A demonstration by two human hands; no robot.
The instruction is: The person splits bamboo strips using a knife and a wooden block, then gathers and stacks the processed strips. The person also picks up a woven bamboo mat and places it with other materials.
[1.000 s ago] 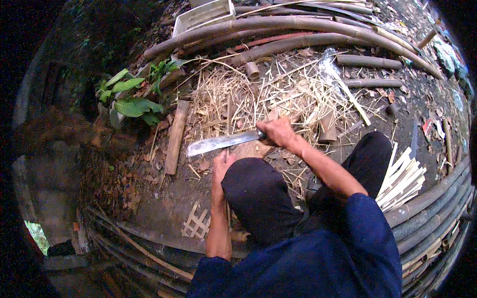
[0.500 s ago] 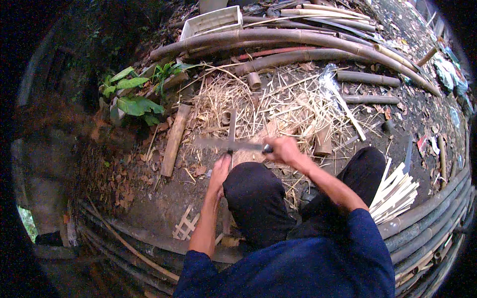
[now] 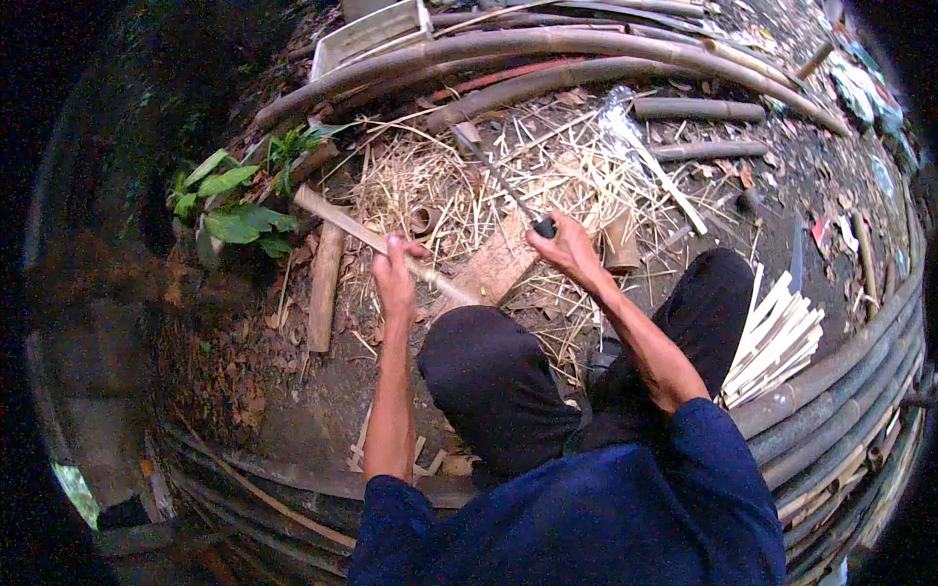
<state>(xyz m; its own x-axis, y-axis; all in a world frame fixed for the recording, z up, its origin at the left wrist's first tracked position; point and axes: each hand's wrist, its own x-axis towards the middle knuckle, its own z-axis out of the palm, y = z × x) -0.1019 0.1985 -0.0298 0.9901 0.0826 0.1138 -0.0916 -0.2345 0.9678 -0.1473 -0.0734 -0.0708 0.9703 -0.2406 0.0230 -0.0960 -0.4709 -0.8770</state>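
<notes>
My left grip (image 3: 396,271) holds a bamboo strip (image 3: 342,220) slanting from far left to near right; a knife (image 3: 499,180) in my right grip (image 3: 569,249) points far and left. A board (image 3: 503,256) lies between my grips, with shavings (image 3: 401,181) spread beyond. Left of them sits a bamboo length (image 3: 325,293), then a plant (image 3: 234,223). A long pole (image 3: 547,43) crosses the far side, a box (image 3: 366,44) behind its left part. Right of my right knee (image 3: 718,298) lies a strip bundle (image 3: 779,342).

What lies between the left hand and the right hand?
In the head view, a flat wooden board lies between the left hand and the right hand, with loose pale shavings beside it.
</notes>
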